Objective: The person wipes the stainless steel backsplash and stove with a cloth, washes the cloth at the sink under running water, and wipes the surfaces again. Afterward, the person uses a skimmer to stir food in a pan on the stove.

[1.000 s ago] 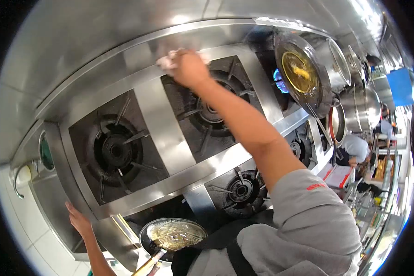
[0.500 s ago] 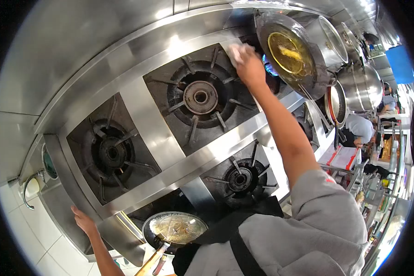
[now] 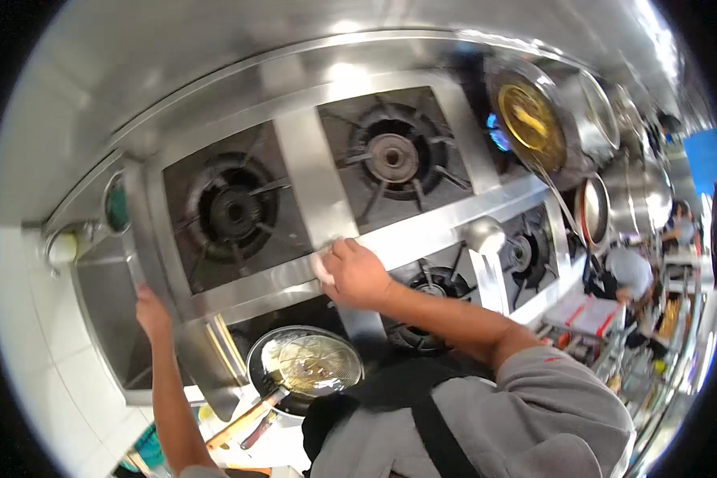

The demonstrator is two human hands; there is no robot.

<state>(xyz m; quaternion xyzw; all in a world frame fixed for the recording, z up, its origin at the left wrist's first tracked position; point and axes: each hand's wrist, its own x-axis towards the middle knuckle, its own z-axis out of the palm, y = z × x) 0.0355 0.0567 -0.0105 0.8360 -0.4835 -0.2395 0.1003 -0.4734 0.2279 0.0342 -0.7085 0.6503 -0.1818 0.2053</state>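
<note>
My right hand point(image 3: 357, 275) is closed on a white cloth point(image 3: 323, 267), pressed to the steel front strip of the stove point(image 3: 390, 240) between the two left rear burners. Only a little of the cloth shows past the fingers. To the left, my left hand point(image 3: 153, 315) is beside the stove's left edge, near the sink point(image 3: 107, 279). It is slightly blurred, but its fingers look loosely stretched, with nothing visible in them. Below the right hand sits a black wok point(image 3: 255, 374) with a wire mesh strainer point(image 3: 315, 366) lying across it.
A wok of oil point(image 3: 562, 119) stands at the right rear over a blue flame point(image 3: 498, 134). Beyond it are steel pots point(image 3: 633, 187). A ladle point(image 3: 483, 235) lies near the front burners. Wooden handles rest at the bottom left. Another person point(image 3: 629, 271) stands further right.
My right hand has come from the stove's rear, beside the oil wok, to the front strip, still with the cloth. The view has shifted. My left hand stays near the left edge.
</note>
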